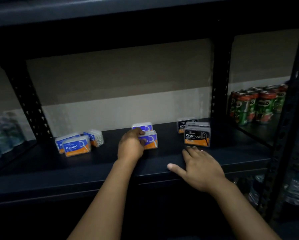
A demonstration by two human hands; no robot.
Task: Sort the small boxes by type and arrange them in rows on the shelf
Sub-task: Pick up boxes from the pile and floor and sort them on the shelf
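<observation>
Small clear floss boxes stand on the dark shelf [162, 163]. At the left is a blue-and-orange "Round" box [77, 147], with another blue box [62, 142] behind it and a third [95, 137] turned sideways. In the middle my left hand [131, 144] grips a purple-and-orange box [151, 140]; a second purple box [142, 126] stands behind it. At the right a black "Charcoal" box [197, 137] stands in front, another [182, 125] behind it. My right hand [199, 168] lies flat on the shelf just in front of the Charcoal box, fingers straight.
Green and red drink cans [256, 104] fill the neighbouring bay at the right. Wrapped bottles [2, 134] stand at the far left. Black perforated uprights [219, 80] frame the bay. More bottles show dimly below at the right [296, 189].
</observation>
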